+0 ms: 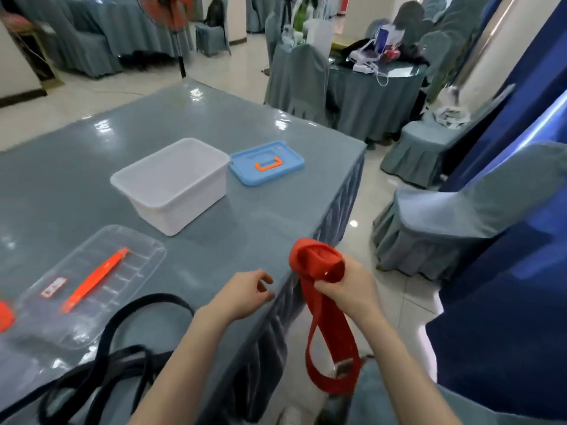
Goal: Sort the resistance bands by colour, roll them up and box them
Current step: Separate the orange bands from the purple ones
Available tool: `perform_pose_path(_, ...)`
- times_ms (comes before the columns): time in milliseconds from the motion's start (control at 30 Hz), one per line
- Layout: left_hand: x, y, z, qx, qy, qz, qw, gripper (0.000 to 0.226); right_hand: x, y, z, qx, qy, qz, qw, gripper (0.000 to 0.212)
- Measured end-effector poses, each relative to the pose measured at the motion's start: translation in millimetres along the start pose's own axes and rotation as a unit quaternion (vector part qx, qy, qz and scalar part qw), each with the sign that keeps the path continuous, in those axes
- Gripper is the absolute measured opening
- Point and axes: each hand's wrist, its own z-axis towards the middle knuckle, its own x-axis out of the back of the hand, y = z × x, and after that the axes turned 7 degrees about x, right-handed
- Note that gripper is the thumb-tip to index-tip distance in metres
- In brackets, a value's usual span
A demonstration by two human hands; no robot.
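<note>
Right hand (349, 286) grips a half-rolled red band (316, 262); its loose tail hangs straight down below the grip. Left hand (242, 291), loosely curled and empty, hovers just beside. The box (171, 185) sits ahead-left.

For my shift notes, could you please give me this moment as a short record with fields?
right hand: grip on the red band, partly rolled, its tail hanging off the table edge
left hand: loosely curled, holding nothing
black bands: unrolled on the table, near side
white box: open, nothing seen inside
blue lid: flat on the table beside the box
clear lid: flat on the table, orange handle
</note>
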Motion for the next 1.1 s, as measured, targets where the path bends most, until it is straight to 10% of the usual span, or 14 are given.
perform_pose_path(267,52,14,79,0.083,0.122,-0.147,0.978,0.026,-3,-29,161,0.136,-0.115,-0.081,0.981,0.056)
perform_pose_path(600,87,-9,186,0.091,0.161,-0.484,0.855,0.040,-93,-59,313,0.322,-0.241,-0.202,0.893,0.055)
perform_pose_path(800,94,-29,204,0.154,0.225,-0.520,0.809,0.071,-152,-73,358,0.496,-0.240,-0.203,0.809,0.044)
perform_pose_path(1100,47,-57,192,0.286,0.230,-0.471,0.802,0.091,-198,-36,364,0.541,-0.379,-0.160,0.733,0.085)
